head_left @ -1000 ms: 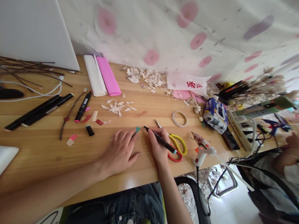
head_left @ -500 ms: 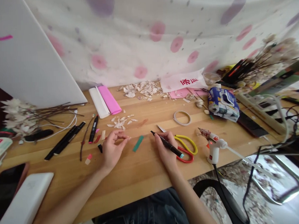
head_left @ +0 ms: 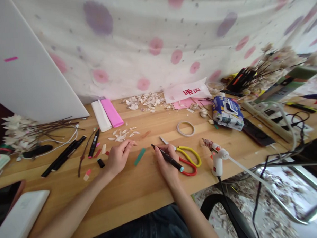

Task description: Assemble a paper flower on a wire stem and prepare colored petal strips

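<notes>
Black marker point(head_left: 172, 161) sits gripped in the right hand point(head_left: 165, 166), its dark tip near the teal strip point(head_left: 139, 157) on the tabletop point(head_left: 117, 207). From where I stand, the left hand point(head_left: 119, 156) curls apart, beside the strip; whether it pinches anything, I can't tell. Pinning the strip would steady any stroke.

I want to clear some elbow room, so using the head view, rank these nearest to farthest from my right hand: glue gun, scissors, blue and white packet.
From your right hand:
1. Scissors, close beside it, handles to its right.
2. Glue gun, farther right.
3. Blue and white packet, right and farther ahead.
</notes>
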Demonstrator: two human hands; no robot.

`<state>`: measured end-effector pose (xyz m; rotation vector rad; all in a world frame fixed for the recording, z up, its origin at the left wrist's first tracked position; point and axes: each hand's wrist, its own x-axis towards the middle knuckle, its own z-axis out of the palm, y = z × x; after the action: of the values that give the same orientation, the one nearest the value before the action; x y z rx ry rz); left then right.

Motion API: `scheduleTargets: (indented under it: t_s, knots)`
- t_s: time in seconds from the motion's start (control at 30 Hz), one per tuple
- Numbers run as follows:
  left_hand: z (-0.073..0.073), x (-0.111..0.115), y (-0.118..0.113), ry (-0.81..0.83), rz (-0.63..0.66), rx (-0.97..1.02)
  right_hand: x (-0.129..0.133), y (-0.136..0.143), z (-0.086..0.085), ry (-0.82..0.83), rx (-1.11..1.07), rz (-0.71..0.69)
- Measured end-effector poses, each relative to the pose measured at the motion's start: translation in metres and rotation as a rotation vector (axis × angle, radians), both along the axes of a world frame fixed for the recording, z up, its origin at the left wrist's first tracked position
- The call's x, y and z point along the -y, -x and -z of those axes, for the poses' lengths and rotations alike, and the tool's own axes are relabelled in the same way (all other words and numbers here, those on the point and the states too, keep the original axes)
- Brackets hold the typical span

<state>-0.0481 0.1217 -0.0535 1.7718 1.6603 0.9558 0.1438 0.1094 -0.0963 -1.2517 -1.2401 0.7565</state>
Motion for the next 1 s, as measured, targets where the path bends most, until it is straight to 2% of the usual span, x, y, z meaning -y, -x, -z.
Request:
scheduleTargets:
  t_s: [0.13,0.33,0.67,1.0]
  knots:
    - [0.0,-0.008,-0.009,0.056,0.058,-0.14,0.001,0.0,0.001,-0.009,0.004,-0.026]
    - [0.009,-0.019,-0.013,0.145,0.099,-0.259,0.001,0.001,0.003,-0.003,-0.019,-0.039]
    - [0.011,-0.025,-0.016,0.211,0.225,-0.221,0.003,0.001,-0.003,0.011,-0.039,0.025]
    - [0.009,-0.031,-0.018,0.258,0.225,-0.164,0.001,0.001,0.0,0.007,-0.06,0.003]
